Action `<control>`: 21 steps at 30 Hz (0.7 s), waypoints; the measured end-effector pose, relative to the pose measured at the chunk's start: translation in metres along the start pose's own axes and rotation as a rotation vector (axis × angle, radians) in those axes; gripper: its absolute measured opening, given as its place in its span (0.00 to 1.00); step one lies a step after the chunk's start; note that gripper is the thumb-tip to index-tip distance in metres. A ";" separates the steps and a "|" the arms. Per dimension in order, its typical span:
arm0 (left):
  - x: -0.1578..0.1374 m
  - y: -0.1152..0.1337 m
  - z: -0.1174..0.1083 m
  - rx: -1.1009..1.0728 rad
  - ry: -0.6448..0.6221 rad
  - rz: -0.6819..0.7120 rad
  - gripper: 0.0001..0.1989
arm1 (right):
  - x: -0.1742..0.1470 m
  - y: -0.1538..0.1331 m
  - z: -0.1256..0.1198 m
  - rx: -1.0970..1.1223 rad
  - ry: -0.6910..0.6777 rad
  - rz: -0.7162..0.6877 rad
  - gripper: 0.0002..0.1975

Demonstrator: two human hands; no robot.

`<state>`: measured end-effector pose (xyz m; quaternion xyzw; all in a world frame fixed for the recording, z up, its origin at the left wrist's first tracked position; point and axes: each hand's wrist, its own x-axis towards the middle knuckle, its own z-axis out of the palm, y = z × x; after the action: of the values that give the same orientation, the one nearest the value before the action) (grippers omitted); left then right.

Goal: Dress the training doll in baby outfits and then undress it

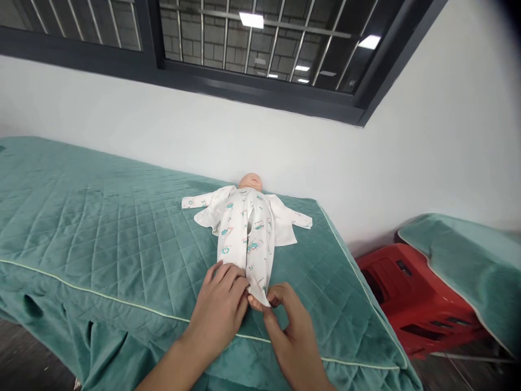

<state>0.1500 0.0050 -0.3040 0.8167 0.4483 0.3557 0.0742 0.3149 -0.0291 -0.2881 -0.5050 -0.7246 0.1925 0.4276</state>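
Observation:
A baby doll [251, 181] lies on its back on the green quilted cover, head toward the wall. It wears white printed baby pants [260, 239] and a white baby jacket [285, 217] spread out to both sides, sleeves stretched outward. My left hand [222, 304] is closed over the lower end of the pants, its fingertips at the inner edge of the right-side leg cuff. Between finger and thumb, my right hand [288, 326] pinches the outer corner of that same cuff. The doll's toes [255, 302] peek out under the cuff; the other foot is hidden behind my left hand.
The green quilted cover [122, 228] drapes over the front edge of the bed. At the right, a red plastic chair [411, 293] stands beside it, partly under another green cloth [468, 266]. Behind are a white wall [163, 125] and a dark-framed barred window [260, 92].

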 end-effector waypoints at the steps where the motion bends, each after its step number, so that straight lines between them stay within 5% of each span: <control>1: -0.001 0.001 -0.002 -0.029 0.021 0.001 0.06 | 0.001 0.001 -0.002 -0.006 0.002 -0.005 0.03; 9: -0.018 0.016 -0.010 -0.098 0.154 0.026 0.07 | -0.008 0.014 -0.015 -0.119 0.019 -0.086 0.06; 16: -0.040 -0.001 0.003 -0.044 0.188 -0.014 0.08 | -0.020 0.031 0.000 -0.150 -0.090 -0.010 0.10; 21: -0.060 -0.018 0.017 0.052 0.193 -0.176 0.25 | -0.020 0.031 0.003 -0.174 -0.006 0.007 0.14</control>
<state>0.1281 -0.0276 -0.3556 0.7378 0.5324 0.4130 0.0403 0.3326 -0.0335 -0.3207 -0.5422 -0.7381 0.1321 0.3792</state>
